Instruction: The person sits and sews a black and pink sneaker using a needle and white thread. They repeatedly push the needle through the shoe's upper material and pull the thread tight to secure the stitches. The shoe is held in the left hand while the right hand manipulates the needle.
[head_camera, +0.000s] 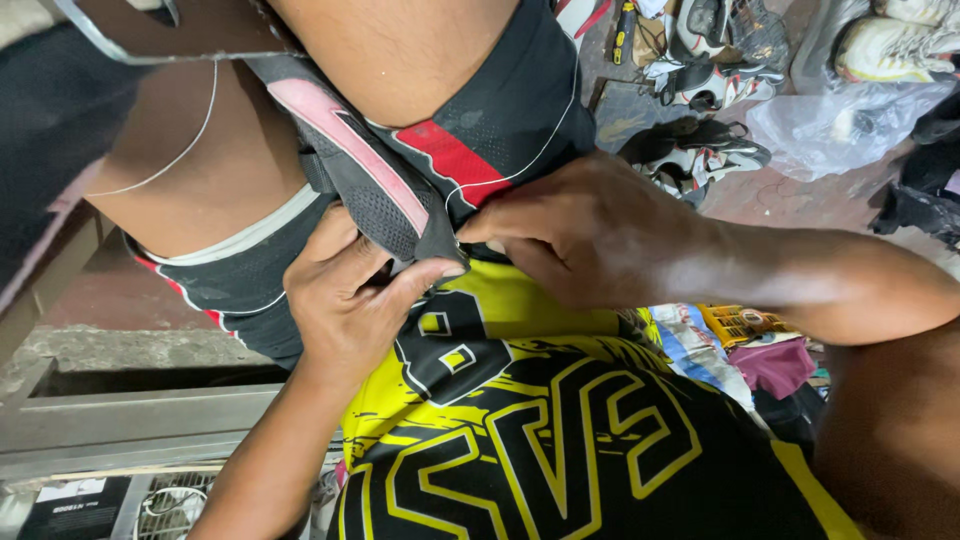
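Even daylight, soft shadows, sharp focus, blurred corners

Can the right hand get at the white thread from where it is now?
Probably yes: the right hand already pinches at the shoe piece where the white thread ends, with nothing between them.

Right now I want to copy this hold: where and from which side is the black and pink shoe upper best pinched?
Probably at its lower edge, where the black and pink shoe upper narrows to a point. Come from below left, as the left hand does, thumb over the mesh. The right hand pinches the same tip from the right, where a white thread leads.
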